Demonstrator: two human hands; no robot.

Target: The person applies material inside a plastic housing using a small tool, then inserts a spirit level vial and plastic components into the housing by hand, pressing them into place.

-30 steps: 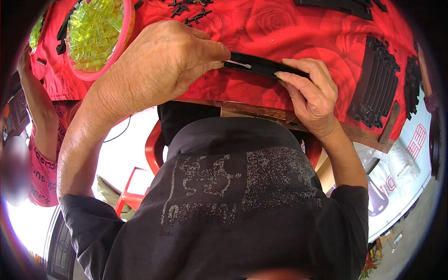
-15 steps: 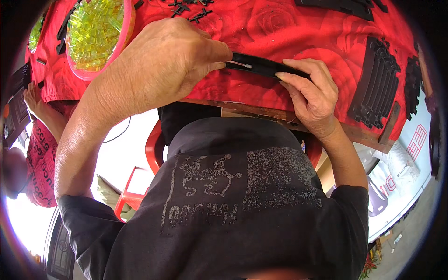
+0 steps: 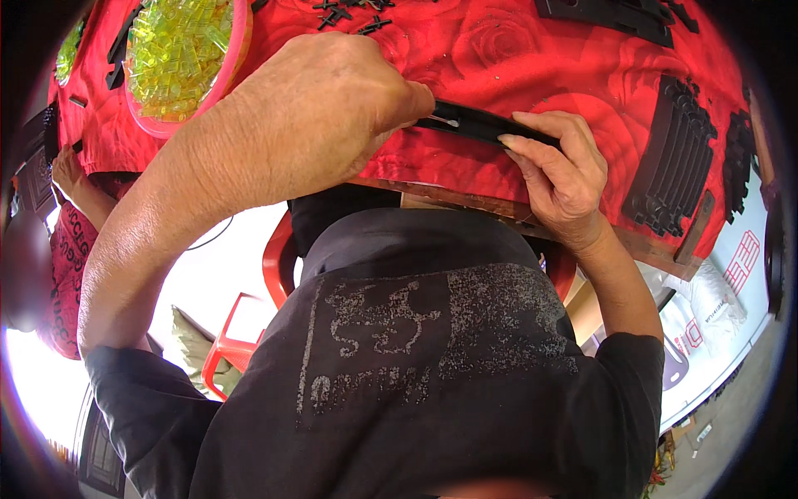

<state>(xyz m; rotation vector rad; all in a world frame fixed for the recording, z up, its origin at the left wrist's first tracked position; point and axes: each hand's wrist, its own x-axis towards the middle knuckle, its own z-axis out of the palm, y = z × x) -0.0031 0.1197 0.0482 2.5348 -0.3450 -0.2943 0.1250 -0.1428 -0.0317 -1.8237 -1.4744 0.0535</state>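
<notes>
A slim black plastic strip (image 3: 478, 123) is held slightly tilted above the red tablecloth. My right hand (image 3: 565, 170) grips its right end, with the thumb on its near edge and the fingers over the top. At the strip's left end, my left hand (image 3: 341, 116) is closed, thumb and forefinger pinched together. A thin stick with a whitish tip, which looks like a cotton swab (image 3: 451, 122), pokes out from these fingers and lies along the strip's face. The left fingers hide the strip's left end and the rest of the stick.
A pink-rimmed basin (image 3: 241, 46) of yellow-green clear plastic pieces (image 3: 179, 62) stands at the left. Small black cross-shaped parts (image 3: 337, 15) lie at the far side. Stacked black strips (image 3: 672, 158) sit at the right, near the wooden table edge (image 3: 632, 239). Another person's hand (image 3: 68, 173) shows far left.
My left hand has slid a little to the right along the strip, so less of the stick shows. The right hand keeps its grip. The whole view has shifted slightly.
</notes>
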